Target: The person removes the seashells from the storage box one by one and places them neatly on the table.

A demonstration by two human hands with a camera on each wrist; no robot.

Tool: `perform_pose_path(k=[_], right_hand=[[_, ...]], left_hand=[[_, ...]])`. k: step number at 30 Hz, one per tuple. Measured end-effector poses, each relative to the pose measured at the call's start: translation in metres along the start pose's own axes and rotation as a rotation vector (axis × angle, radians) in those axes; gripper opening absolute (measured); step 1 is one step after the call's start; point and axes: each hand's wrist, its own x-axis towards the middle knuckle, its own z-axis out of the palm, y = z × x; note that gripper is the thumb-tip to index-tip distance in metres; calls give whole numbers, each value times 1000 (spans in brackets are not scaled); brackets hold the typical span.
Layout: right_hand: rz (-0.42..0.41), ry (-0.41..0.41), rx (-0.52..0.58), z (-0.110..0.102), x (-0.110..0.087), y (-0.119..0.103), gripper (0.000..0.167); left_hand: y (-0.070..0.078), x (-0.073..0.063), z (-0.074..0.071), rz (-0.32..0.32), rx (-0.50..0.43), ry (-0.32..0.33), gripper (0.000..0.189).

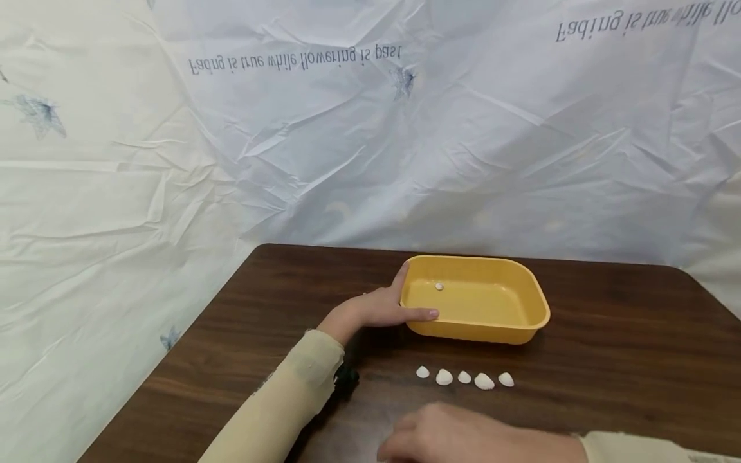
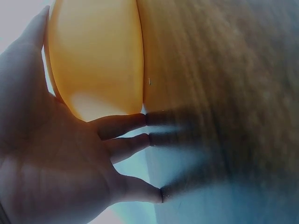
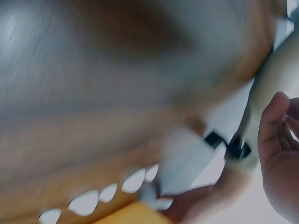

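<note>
My left hand (image 1: pixel 384 307) rests against the left end of a yellow plastic basin (image 1: pixel 477 332), its thumb over the near rim. In the left wrist view its fingers (image 2: pixel 126 125) are straight and spread, with tips down at the tabletop. One small white seashell (image 1: pixel 439 286) lies inside the basin, toward its left end. Several white seashells (image 1: pixel 484 381) lie in a row on the table in front of it. Nearer than that row, my right hand (image 1: pixel 442 434) hovers low with loosely curled fingers; nothing shows in its grasp in the right wrist view.
The dark wood-grain table (image 1: pixel 625 334) has rounded far corners. Wrinkled white sheeting (image 1: pixel 463 161) with printed lettering and stars hangs behind it and along the left side. A black device (image 1: pixel 346 379) is strapped at my left wrist, below the cream sleeve (image 1: pixel 289 379).
</note>
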Motion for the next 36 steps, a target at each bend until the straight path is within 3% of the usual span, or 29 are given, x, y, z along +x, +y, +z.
perform_pose_path(k=[2,4,10,18,23,26,29,36], right_hand=[[11,50,14,-11,-1,3,19],[126,110,152,-23,-4,4,22],[395,205,429,-49,-13,14,17],[574,310,367,-70,-32,37,23],[679,341,452,-80,-50,51,26],[715,343,488,-84,-63,58,31],[744,318,455,-86,-80,64,33],[835,258,397,-82,-113,71,23]], left_hand=[[1,0,0,-10,16,4,128],[1,-1,1,-15,16,-1,128],[1,-1,2,11,-18,-26,126],[3,-1,1,6,-1,-14,125],[4,0,2,-2,-1,-16,126],[3,1,1,-5,-6,-11,127],[3,1,1,8,-20,-13,126],[2,0,-1,17,-18,-18,126]])
